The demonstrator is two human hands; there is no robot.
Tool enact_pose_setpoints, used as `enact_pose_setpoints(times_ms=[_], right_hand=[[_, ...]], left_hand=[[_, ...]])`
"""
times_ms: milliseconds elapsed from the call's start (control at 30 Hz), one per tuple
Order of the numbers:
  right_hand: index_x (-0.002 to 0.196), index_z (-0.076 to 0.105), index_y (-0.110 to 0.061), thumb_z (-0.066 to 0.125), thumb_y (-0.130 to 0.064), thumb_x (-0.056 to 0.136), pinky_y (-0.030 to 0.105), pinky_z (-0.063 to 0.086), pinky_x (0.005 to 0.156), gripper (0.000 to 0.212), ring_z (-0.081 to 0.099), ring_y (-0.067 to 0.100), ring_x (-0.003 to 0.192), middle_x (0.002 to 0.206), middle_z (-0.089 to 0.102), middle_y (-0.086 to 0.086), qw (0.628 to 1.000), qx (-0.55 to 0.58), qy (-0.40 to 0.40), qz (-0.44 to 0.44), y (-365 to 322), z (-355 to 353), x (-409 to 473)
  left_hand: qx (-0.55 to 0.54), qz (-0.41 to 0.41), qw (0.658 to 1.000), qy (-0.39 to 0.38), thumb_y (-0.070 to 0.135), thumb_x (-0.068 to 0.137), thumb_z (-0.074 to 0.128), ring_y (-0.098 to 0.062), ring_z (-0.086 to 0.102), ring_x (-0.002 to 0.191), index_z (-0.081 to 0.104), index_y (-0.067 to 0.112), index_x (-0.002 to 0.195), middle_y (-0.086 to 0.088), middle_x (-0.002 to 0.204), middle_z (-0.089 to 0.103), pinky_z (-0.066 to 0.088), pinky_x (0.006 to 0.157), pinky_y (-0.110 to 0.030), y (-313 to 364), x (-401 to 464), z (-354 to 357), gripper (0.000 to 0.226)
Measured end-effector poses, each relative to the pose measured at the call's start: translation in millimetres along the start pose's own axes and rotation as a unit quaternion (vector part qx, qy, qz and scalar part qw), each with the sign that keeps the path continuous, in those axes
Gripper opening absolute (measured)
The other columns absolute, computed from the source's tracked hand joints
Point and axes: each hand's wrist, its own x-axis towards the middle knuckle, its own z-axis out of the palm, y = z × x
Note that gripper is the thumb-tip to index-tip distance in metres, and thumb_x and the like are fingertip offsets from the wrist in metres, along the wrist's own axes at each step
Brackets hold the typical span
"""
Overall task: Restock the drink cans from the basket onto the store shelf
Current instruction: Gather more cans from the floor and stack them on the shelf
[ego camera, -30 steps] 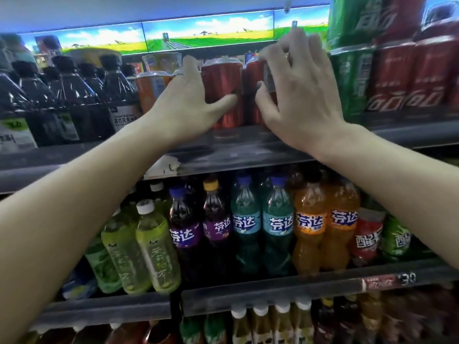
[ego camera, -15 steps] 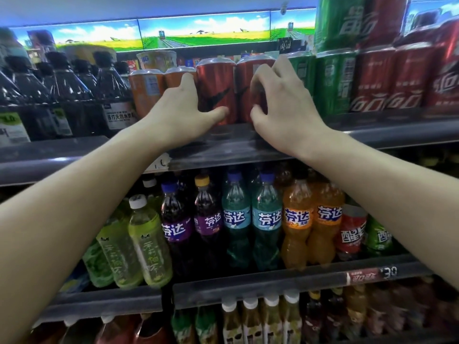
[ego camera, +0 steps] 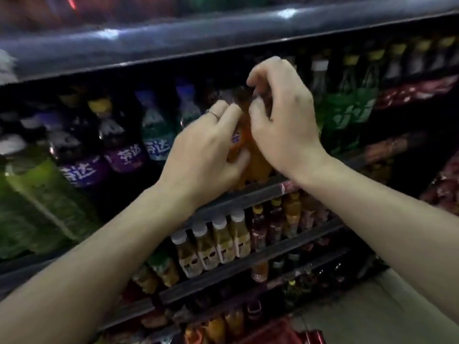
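In the blurred head view, both hands sit in front of the orange bottles (ego camera: 250, 167) on a store shelf (ego camera: 248, 202): the left hand (ego camera: 206, 155) has curled fingers and a thumb against a bottle, and the right hand (ego camera: 280, 125) is loosely curled, though whether either grips I cannot tell. A red basket (ego camera: 273, 331) with a red can (ego camera: 314, 337) beside it shows at the bottom edge.
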Motion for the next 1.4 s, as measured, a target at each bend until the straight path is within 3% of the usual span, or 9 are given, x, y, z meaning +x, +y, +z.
enact_pose_setpoints(times_ms=[233, 567, 900, 1033, 1100, 1167, 1233, 1333, 1400], right_hand=[[0.112, 0.057, -0.008, 0.052, 0.004, 0.094, 0.035, 0.051, 0.081, 0.022, 0.057, 0.018, 0.090, 0.105, 0.057, 0.005, 0.966, -0.012, -0.129, 0.222, 121.9, -38.1, -135.8], [0.109, 0.057, -0.011, 0.057, -0.003, 0.092, 0.045, 0.054, 0.081, 0.019, 0.062, 0.028, 0.091, 0.104, 0.061, 0.006, 0.882, -0.025, -0.294, 0.368, 294.8, -96.8, -296.8], [0.114, 0.059, -0.009, 0.060, -0.003, 0.088, 0.036, 0.052, 0.076, 0.027, 0.066, 0.034, 0.094, 0.101, 0.069, 0.014, 0.734, -0.032, -0.421, 0.531, 391.9, -91.1, -492.0], [0.128, 0.060, -0.010, 0.066, -0.017, 0.093, 0.028, 0.043, 0.077, 0.036, 0.066, 0.030, 0.100, 0.118, 0.069, 0.013, 0.632, -0.028, -0.430, 0.644, 441.8, -64.5, -601.7], [0.126, 0.060, -0.010, 0.070, -0.021, 0.092, 0.030, 0.047, 0.078, 0.037, 0.065, 0.030, 0.097, 0.113, 0.068, 0.013, 0.597, -0.029, -0.429, 0.678, 467.6, -48.5, -660.7], [0.126, 0.054, -0.009, 0.072, -0.020, 0.092, 0.032, 0.049, 0.079, 0.040, 0.061, 0.028, 0.095, 0.111, 0.064, 0.011, 0.570, -0.027, -0.433, 0.698, 490.2, -33.3, -713.2], [0.137, 0.049, -0.007, 0.074, -0.021, 0.092, 0.029, 0.046, 0.083, 0.053, 0.060, 0.028, 0.104, 0.128, 0.062, 0.015, 0.532, -0.023, -0.432, 0.728, 515.5, -11.2, -770.7], [0.151, 0.039, -0.006, 0.074, -0.027, 0.093, 0.024, 0.039, 0.089, 0.071, 0.055, 0.030, 0.131, 0.147, 0.053, 0.016, 0.497, -0.013, -0.431, 0.753, 549.9, 24.8, -844.4], [0.153, 0.037, -0.006, 0.073, -0.030, 0.093, 0.025, 0.039, 0.090, 0.074, 0.055, 0.030, 0.130, 0.148, 0.052, 0.016, 0.479, 0.000, -0.423, 0.769, 574.0, 48.8, -891.6]], left_hand=[[-0.066, -0.061, 0.971, -0.222, 0.030, 0.095, 0.061, -0.026, 0.061, 0.097, 0.056, 0.015, 0.116, -0.003, 0.111, 0.057, 0.053, 0.073, -0.047, 66.6, -58.2, 158.2, 0.026], [-0.118, -0.229, 0.893, -0.370, 0.031, 0.095, 0.062, -0.030, 0.061, 0.104, 0.053, 0.016, 0.120, -0.005, 0.118, 0.055, 0.055, 0.081, -0.048, 193.1, -89.8, 350.7, 0.031], [-0.159, -0.392, 0.766, -0.484, 0.027, 0.091, 0.067, -0.034, 0.064, 0.104, 0.052, 0.013, 0.129, -0.013, 0.126, 0.058, 0.056, 0.090, -0.049, 228.4, -196.8, 502.3, 0.043], [-0.196, -0.485, 0.693, -0.496, 0.031, 0.095, 0.069, -0.027, 0.060, 0.110, 0.038, 0.010, 0.148, -0.014, 0.135, 0.055, 0.050, 0.087, -0.033, 225.7, -269.4, 598.2, 0.065], [-0.218, -0.533, 0.653, -0.492, 0.034, 0.092, 0.072, -0.026, 0.058, 0.109, 0.038, 0.008, 0.146, -0.012, 0.130, 0.059, 0.046, 0.085, -0.030, 230.3, -311.5, 650.1, 0.069], [-0.252, -0.563, 0.626, -0.477, 0.046, 0.076, 0.077, -0.024, 0.063, 0.108, 0.045, 0.009, 0.140, -0.009, 0.127, 0.062, 0.050, 0.085, -0.032, 237.9, -351.2, 696.7, 0.081], [-0.292, -0.605, 0.595, -0.442, 0.052, 0.054, 0.078, -0.022, 0.066, 0.104, 0.050, 0.010, 0.129, -0.010, 0.122, 0.066, 0.058, 0.088, -0.039, 240.0, -398.6, 751.7, 0.091], [-0.335, -0.655, 0.541, -0.408, 0.023, 0.075, 0.088, -0.021, 0.065, 0.105, 0.035, 0.015, 0.130, -0.009, 0.121, 0.062, 0.059, 0.090, -0.041, 239.8, -460.1, 822.3, 0.077], [-0.328, -0.678, 0.530, -0.389, 0.015, 0.082, 0.085, -0.024, 0.065, 0.108, 0.029, 0.011, 0.140, -0.013, 0.127, 0.060, 0.060, 0.091, -0.044, 236.9, -499.8, 867.5, 0.081]])
